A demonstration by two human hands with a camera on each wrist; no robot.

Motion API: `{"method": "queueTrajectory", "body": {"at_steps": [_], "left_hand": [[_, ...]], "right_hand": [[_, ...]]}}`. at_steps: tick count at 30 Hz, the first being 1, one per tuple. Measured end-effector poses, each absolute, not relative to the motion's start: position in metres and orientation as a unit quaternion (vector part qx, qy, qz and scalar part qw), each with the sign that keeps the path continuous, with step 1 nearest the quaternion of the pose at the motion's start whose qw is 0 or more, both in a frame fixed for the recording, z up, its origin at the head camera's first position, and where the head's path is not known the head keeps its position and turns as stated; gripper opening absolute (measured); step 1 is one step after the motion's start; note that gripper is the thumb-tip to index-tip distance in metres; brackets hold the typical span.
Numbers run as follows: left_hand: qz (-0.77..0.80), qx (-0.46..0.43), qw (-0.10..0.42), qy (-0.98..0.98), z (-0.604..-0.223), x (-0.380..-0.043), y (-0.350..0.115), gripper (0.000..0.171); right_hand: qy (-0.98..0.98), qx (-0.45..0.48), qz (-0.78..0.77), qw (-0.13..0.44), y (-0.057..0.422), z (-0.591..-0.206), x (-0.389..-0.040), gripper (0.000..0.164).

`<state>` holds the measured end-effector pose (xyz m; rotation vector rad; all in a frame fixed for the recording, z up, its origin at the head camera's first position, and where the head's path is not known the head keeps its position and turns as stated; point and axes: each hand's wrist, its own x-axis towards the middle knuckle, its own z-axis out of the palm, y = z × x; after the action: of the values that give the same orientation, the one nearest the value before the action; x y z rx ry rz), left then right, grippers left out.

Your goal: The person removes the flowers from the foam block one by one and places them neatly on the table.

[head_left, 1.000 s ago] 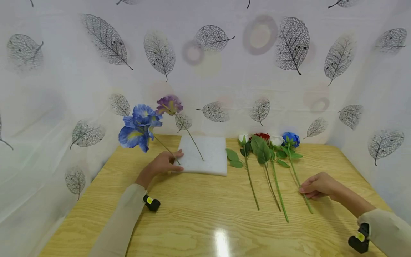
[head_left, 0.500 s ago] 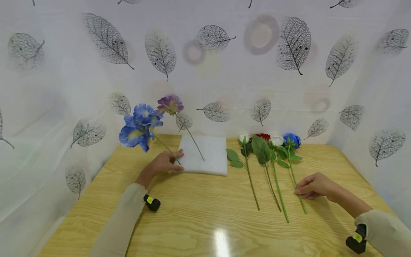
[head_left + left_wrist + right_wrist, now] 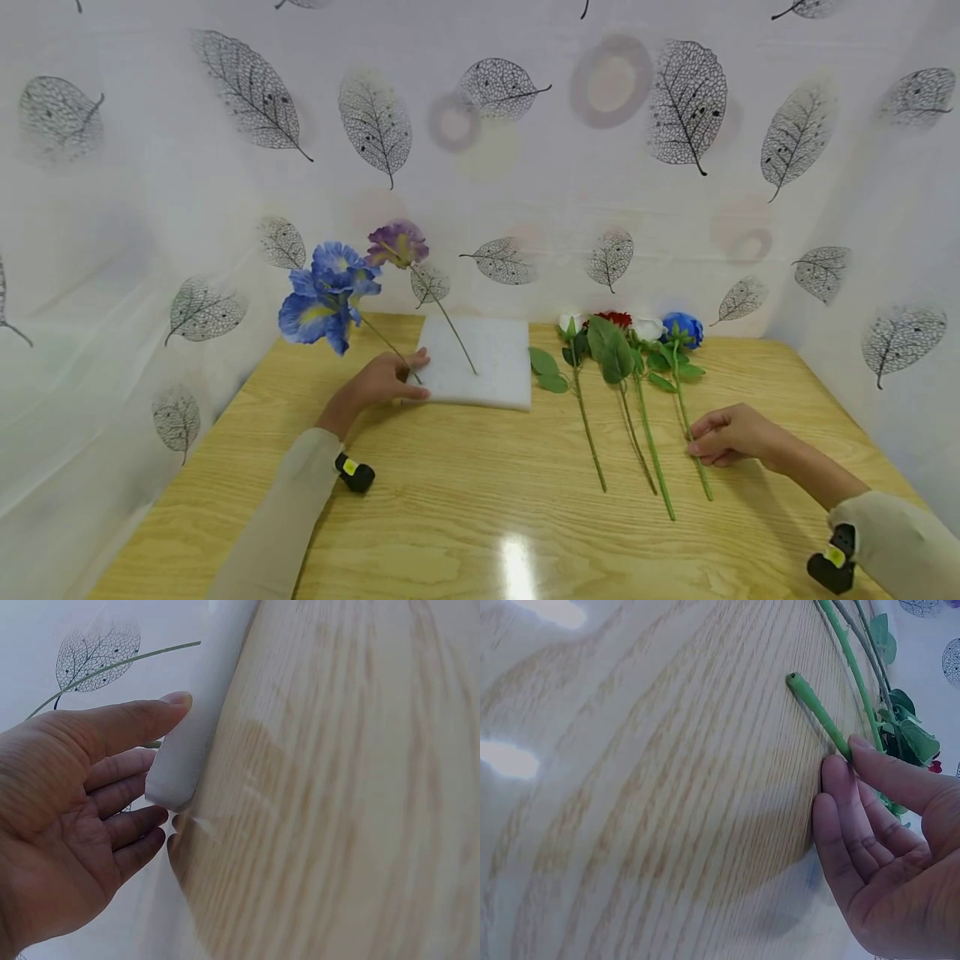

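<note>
- Blue rose (image 3: 682, 329): lies at the right end of the flower row; the right hand (image 3: 738, 435) pinches its stem (image 3: 821, 716) between thumb and fingers, hiding the gripped section. Its bloom cannot be made out in the right wrist view.
- Right white rose (image 3: 647, 328): just left of the blue rose; foliage partly covers it.
- Red rose (image 3: 613, 319): mostly hidden by a broad green leaf (image 3: 613, 354).
- Left white rose (image 3: 570, 325): leaves extend left, near the foam block (image 3: 502, 358).
- Left hand (image 3: 382, 379): thumb and fingers spread at the block's left edge; contact of every finger cannot be confirmed.
- Purple iris (image 3: 400, 243) and blue iris (image 3: 322, 304): lean left over the block; the blue iris's stem base sits near the thumb.
- Desk (image 3: 420, 517): near edge cut off; its surface extends between block and stems. The right forearm (image 3: 825, 477) spans the right side.
- Leaf-print curtain (image 3: 540, 192): bounds the rear.
</note>
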<state>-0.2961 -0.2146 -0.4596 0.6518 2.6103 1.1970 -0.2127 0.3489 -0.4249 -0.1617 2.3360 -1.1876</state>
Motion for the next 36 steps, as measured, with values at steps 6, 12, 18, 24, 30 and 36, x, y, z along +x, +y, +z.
{"method": "queueTrajectory", "body": {"at_steps": [6,12,18,24,30,36], "left_hand": [[0.405,0.218,0.100,0.882,-0.4592,-0.2957,-0.2148,0.073],[0.407,0.217,0.100,0.881,-0.4583,-0.2951,-0.2145,0.072],[0.412,0.216,0.103,0.879,-0.4590,-0.2956,-0.2147,0.071],[0.414,0.216,0.102,0.878,-0.4590,-0.2960,-0.2147,0.072],[0.412,0.215,0.102,0.879,-0.4579,-0.2954,-0.2140,0.071],[0.411,0.213,0.104,0.880,-0.4571,-0.2946,-0.2138,0.072]], "right_hand": [[0.854,-0.062,-0.444,0.264,0.3479,-0.4243,-0.2135,0.048],[0.851,-0.065,-0.448,0.267,0.3467,-0.4231,-0.2132,0.047],[0.849,-0.072,-0.447,0.274,0.3474,-0.4246,-0.2143,0.043],[0.843,-0.067,-0.454,0.280,0.3483,-0.4254,-0.2155,0.043],[0.840,-0.068,-0.458,0.284,0.3489,-0.4247,-0.2157,0.043],[0.840,-0.059,-0.456,0.288,0.3501,-0.4249,-0.2162,0.041]]}}
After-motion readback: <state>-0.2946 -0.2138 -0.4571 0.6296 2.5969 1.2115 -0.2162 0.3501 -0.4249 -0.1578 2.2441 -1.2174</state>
